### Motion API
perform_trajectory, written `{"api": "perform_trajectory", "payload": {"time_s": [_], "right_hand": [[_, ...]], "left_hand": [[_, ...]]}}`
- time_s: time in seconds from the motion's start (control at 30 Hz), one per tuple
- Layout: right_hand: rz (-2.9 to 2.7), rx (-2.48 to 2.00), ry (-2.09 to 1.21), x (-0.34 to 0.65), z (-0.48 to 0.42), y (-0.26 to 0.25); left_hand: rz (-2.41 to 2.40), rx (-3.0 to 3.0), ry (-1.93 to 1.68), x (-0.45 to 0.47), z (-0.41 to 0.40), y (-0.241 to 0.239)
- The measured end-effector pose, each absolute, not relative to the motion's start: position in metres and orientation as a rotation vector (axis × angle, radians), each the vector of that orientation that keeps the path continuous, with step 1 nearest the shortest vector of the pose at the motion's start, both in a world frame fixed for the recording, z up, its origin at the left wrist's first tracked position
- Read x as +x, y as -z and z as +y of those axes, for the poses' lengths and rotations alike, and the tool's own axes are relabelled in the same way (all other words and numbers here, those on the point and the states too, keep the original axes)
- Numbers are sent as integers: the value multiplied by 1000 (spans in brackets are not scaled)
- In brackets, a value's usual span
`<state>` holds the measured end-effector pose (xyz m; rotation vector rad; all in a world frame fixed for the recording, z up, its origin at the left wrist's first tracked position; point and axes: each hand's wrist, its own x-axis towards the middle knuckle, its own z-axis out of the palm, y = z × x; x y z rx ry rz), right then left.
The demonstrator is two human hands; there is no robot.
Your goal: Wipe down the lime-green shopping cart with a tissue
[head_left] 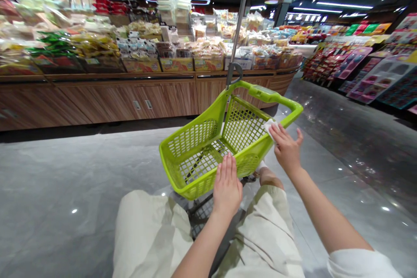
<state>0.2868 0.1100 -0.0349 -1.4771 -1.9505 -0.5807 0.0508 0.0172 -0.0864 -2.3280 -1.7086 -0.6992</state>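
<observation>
A lime-green plastic shopping basket (195,139) on a wheeled frame stands tilted in front of my knees, with nothing in it. My left hand (227,186) lies flat with fingers stretched out against the basket's near rim. My right hand (286,147) presses a small white cloth (270,127) against the basket's right rim, fingers partly spread over it. The basket's green handle (270,94) rises behind, with a grey metal pole (239,21) going up from it.
A long wooden display counter (130,95) piled with packaged snacks runs across the back. Racks of colourful goods (365,69) line the right aisle. Glossy grey floor (65,173) lies all around. My legs in pale trousers (153,234) are below.
</observation>
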Motion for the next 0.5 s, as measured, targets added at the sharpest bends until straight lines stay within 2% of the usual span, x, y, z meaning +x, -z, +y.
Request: {"api": "perform_trajectory", "payload": {"time_s": [0.23, 0.37, 0.5], "right_hand": [[-2314, -1187, 272, 194, 63, 64], [-2408, -1127, 309, 229, 78, 49], [-2167, -1329, 551, 292, 109, 28]], "left_hand": [[-1722, -2336, 674, 49, 17, 86], [-1704, -2346, 661, 47, 17, 85], [-1700, -2339, 643, 47, 16, 86]]}}
